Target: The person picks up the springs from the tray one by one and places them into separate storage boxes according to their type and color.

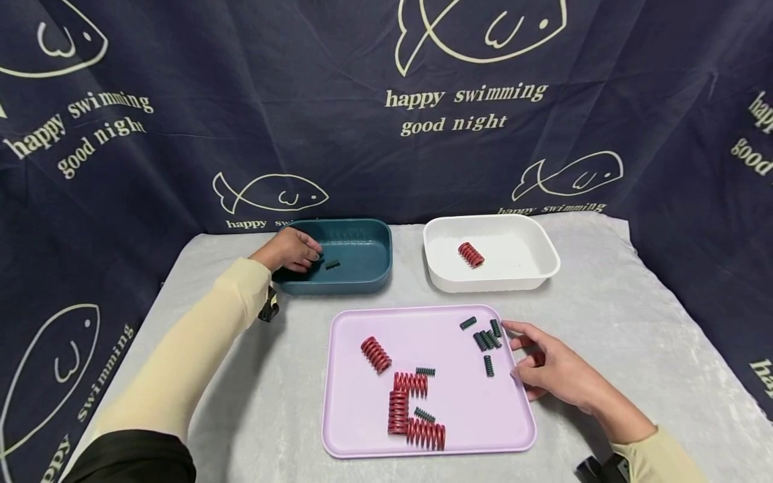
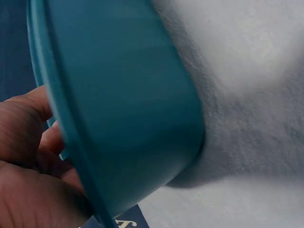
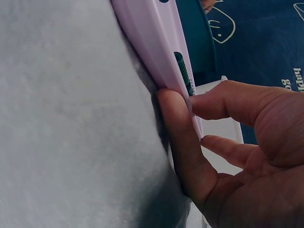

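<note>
My left hand (image 1: 294, 249) reaches over the near left rim into the teal bin (image 1: 362, 287). Its fingers are bent low inside, beside a small dark green spring (image 1: 333, 264). In the left wrist view the bin's wall (image 2: 128, 109) hides the fingertips, so I cannot tell whether they hold a spring. At the lilac tray (image 1: 356, 429), my right hand (image 1: 552, 369) pinches the right edge between thumb and fingers. Several small green springs (image 1: 486, 340) lie on the tray close to that hand. Large red springs (image 1: 398, 412) and two more green springs (image 1: 425, 371) lie left of them.
A white bin (image 1: 525, 265) stands behind the tray on the right, with one red spring (image 1: 471, 255) in it. A pale cloth (image 1: 278, 402) covers the table. A dark blue curtain (image 1: 338, 100) with fish prints hangs behind and at both sides.
</note>
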Action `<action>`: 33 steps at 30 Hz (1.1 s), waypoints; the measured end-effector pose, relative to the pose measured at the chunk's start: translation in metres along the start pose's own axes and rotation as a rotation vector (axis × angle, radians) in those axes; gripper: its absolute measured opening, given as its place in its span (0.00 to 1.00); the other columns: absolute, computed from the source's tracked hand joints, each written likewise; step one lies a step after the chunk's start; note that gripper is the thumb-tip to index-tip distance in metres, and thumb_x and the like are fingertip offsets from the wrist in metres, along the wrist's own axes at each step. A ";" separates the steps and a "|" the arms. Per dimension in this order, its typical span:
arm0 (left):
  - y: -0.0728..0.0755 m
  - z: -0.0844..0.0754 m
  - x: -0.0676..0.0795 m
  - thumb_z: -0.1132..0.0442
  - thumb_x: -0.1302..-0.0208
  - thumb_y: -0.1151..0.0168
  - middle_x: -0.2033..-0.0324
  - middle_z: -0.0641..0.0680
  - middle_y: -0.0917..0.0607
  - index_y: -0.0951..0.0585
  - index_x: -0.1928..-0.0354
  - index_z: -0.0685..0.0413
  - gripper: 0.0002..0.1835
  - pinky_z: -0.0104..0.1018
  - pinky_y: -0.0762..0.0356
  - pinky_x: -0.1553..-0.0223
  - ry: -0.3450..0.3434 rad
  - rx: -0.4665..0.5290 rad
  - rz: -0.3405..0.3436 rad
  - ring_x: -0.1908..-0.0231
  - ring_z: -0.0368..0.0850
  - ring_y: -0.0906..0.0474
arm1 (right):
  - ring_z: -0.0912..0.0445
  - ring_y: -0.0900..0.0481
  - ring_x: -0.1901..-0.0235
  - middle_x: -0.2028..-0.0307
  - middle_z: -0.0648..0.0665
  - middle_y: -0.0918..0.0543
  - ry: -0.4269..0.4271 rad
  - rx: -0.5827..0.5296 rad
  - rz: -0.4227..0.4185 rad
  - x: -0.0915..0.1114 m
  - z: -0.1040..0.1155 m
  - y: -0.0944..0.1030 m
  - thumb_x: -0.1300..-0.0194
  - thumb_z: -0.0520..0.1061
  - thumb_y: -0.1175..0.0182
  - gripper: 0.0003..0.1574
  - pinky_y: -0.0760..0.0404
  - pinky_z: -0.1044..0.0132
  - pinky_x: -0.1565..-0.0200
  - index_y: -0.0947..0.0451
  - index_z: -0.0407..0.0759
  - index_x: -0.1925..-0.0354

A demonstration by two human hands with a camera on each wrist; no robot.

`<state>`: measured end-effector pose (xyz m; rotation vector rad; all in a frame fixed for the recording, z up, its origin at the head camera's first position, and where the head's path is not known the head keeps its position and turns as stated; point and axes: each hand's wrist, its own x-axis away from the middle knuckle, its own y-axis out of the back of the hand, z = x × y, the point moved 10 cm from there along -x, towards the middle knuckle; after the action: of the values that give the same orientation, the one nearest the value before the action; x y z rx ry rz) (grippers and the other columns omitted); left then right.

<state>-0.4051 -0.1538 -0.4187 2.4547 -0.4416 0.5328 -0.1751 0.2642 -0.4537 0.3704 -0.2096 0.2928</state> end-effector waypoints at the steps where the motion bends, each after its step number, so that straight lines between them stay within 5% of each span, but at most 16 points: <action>1: 0.000 -0.001 0.000 0.75 0.30 0.40 0.61 0.58 0.13 0.23 0.39 0.73 0.19 0.46 0.13 0.55 -0.001 0.000 0.001 0.70 0.44 0.19 | 0.48 0.22 0.63 0.42 0.29 0.33 0.000 -0.001 0.001 0.000 0.000 0.000 0.40 0.27 0.36 0.51 0.13 0.51 0.75 0.43 0.39 0.22; 5: -0.001 -0.012 0.004 0.71 0.27 0.40 0.59 0.56 0.16 0.23 0.36 0.69 0.20 0.45 0.14 0.55 -0.036 -0.018 0.008 0.68 0.44 0.19 | 0.49 0.23 0.64 0.42 0.28 0.32 0.002 -0.006 0.004 0.000 0.000 0.000 0.40 0.27 0.37 0.51 0.13 0.51 0.75 0.43 0.39 0.22; 13: -0.020 -0.066 0.034 0.61 0.26 0.36 0.35 0.59 0.21 0.20 0.34 0.52 0.21 0.53 0.18 0.44 -0.206 0.024 0.101 0.40 0.61 0.22 | 0.49 0.22 0.63 0.42 0.28 0.31 -0.002 -0.008 0.006 -0.001 0.000 -0.003 0.39 0.27 0.37 0.50 0.13 0.51 0.75 0.42 0.39 0.22; 18: -0.045 -0.098 0.057 0.58 0.29 0.32 0.39 0.56 0.18 0.17 0.38 0.47 0.19 0.51 0.16 0.48 -0.292 0.029 0.149 0.46 0.55 0.17 | 0.48 0.22 0.63 0.42 0.28 0.31 -0.010 -0.007 0.005 -0.001 -0.001 -0.003 0.40 0.27 0.37 0.50 0.13 0.51 0.75 0.42 0.39 0.22; 23: -0.076 -0.118 0.072 0.59 0.31 0.30 0.44 0.55 0.15 0.16 0.39 0.49 0.19 0.50 0.13 0.53 -0.352 0.055 0.209 0.46 0.59 0.16 | 0.48 0.23 0.63 0.42 0.28 0.32 -0.006 -0.014 0.007 0.000 0.000 -0.002 0.40 0.27 0.37 0.51 0.13 0.51 0.74 0.43 0.39 0.22; 33: -0.131 -0.135 0.090 0.60 0.32 0.29 0.54 0.50 0.11 0.14 0.42 0.46 0.17 0.47 0.12 0.63 -0.416 0.033 0.297 0.55 0.52 0.14 | 0.48 0.23 0.63 0.42 0.28 0.33 0.006 -0.017 0.008 0.001 0.001 -0.001 0.40 0.27 0.37 0.51 0.13 0.51 0.75 0.44 0.39 0.22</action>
<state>-0.3086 0.0123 -0.3368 2.5458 -0.9829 0.1384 -0.1742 0.2630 -0.4529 0.3523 -0.2076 0.3001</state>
